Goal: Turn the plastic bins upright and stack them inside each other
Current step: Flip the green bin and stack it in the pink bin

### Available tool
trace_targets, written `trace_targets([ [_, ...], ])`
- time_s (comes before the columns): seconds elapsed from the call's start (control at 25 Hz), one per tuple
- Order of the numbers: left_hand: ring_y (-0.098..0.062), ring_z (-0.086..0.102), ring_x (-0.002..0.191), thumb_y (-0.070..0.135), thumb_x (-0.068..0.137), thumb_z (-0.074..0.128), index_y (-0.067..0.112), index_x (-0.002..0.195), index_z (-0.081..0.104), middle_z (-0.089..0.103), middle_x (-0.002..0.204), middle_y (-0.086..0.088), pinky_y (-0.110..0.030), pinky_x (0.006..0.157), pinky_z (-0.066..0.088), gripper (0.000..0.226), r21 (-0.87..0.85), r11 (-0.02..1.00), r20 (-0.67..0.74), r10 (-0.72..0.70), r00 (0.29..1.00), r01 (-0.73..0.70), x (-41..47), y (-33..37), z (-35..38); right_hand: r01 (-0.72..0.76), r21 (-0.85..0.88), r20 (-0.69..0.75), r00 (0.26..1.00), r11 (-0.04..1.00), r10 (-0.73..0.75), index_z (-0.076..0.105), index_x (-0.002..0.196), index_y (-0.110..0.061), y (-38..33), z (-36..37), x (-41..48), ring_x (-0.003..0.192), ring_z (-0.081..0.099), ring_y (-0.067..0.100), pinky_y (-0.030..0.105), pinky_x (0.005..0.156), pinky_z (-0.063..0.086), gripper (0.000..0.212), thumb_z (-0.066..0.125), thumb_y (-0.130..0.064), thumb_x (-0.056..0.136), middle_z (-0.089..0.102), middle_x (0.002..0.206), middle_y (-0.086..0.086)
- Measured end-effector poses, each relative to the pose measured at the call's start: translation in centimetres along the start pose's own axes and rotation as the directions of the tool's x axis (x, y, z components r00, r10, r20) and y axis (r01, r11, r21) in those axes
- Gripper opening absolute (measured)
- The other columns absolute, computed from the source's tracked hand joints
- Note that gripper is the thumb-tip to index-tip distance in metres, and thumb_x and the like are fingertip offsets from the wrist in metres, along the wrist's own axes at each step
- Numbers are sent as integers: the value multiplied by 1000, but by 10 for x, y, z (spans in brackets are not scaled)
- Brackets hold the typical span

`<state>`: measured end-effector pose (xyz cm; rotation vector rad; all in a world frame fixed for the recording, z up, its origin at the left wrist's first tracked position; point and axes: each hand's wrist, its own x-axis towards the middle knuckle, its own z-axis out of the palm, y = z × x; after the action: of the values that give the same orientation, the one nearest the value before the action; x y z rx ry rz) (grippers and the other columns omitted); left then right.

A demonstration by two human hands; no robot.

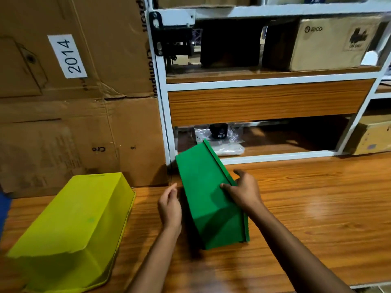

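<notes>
I've got the right hand gripping the rim of the tilted green bin, left hand loose beside it, yellow bin upside down.

Cardboard boxes beside a white shelf behind the wooden table

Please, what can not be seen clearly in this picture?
Head view.
Inside the green bin: its opening faces away.
Inside the yellow bin: it lies upside down.
Some fingertips of the right hand: behind the green bin's rim.
Whether the left hand touches the green bin: unclear.
The blue object at left: cut by the edge.
Label on the black jar: too small.
</notes>
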<state>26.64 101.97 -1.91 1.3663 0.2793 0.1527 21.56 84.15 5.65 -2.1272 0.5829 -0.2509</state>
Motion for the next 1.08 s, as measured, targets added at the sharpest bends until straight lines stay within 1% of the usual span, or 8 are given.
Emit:
trace_targets([
  [0.08, -19, 64, 99, 15, 96, 53, 20, 86, 70, 71, 99, -4, -28, 83, 48, 20, -58, 996, 153, 72, 986, -63, -2, 36, 8, 95, -50, -59, 993, 994, -98, 61, 131, -16, -5, 10, -9, 98, 69, 31, 41, 84, 57, 55, 76, -29, 79, 74, 104, 11],
  [0.2, -20, 59, 82, 54, 93, 50, 20, 76, 63, 63, 80, 1, -32, 74, 42, 40, 280, 949, 264, 68, 962, -144, -15, 67, 12, 248, -39, -91, 964, 968, -251, 66, 124, -16, -19, 21, -31, 97, 68, 30, 35, 83, 54, 42, 65, -25, 84, 75, 102, 11],
  [0.4, -19, 63, 97, 85, 73, 43, 15, 104, 72, 69, 101, 1, -33, 89, 49, 82, 566, 811, 376, -94, 922, -148, -13, 81, -7, 270, 285, 244, 907, 920, -342, 70, 114, -21, -23, 40, -49, 71, 68, 17, 34, 66, 52, 46, 41, -41, 85, 72, 86, -2],
  [0.6, -27, 71, 87, 10, 81, 57, 10, 79, 67, 74, 99, -16, -34, 73, 55, 10, 591, 807, 266, -190, 945, -4, 17, 52, -45, 107, -513, 114, 992, 852, -56, 48, 134, -13, 19, 48, -26, 124, 52, 40, 50, 97, 47, 58, 56, -46, 88, 51, 136, 18],
  [0.68, -24, 69, 84, 3, 87, 50, 11, 87, 67, 73, 102, -14, -32, 73, 53, 19, 531, 843, 221, -231, 948, 82, 20, 31, -57, -40, -489, 156, 979, 871, 133, 36, 138, -12, 34, 46, -20, 118, 57, 41, 51, 96, 51, 71, 61, -51, 85, 53, 134, 21],
  [0.8, -25, 72, 84, 12, 92, 46, 16, 94, 66, 75, 100, -10, -44, 80, 59, 20, 408, 898, 151, -243, 958, 164, 22, 1, -65, -85, -349, 162, 975, 933, 150, 44, 124, -12, 43, 52, -13, 94, 69, 42, 53, 82, 58, 57, 64, -44, 81, 66, 116, 20],
  [0.96, -25, 72, 84, 12, 95, 50, 17, 95, 68, 75, 98, -9, -40, 77, 57, 19, 257, 951, 152, -217, 964, 174, 21, -2, -62, -132, -182, 132, 979, 974, 157, 56, 121, -8, 54, 51, -12, 101, 66, 42, 42, 82, 56, 38, 61, -22, 86, 66, 115, 22],
  [1.08, -26, 71, 87, 4, 89, 50, 17, 96, 69, 75, 100, -10, -38, 76, 55, 24, 220, 969, 211, -159, 965, 111, 12, 2, -52, -212, 74, 95, 974, 974, 205, 60, 115, -15, 78, 49, -20, 94, 68, 42, 54, 74, 60, 32, 53, -12, 83, 68, 109, 19],
])
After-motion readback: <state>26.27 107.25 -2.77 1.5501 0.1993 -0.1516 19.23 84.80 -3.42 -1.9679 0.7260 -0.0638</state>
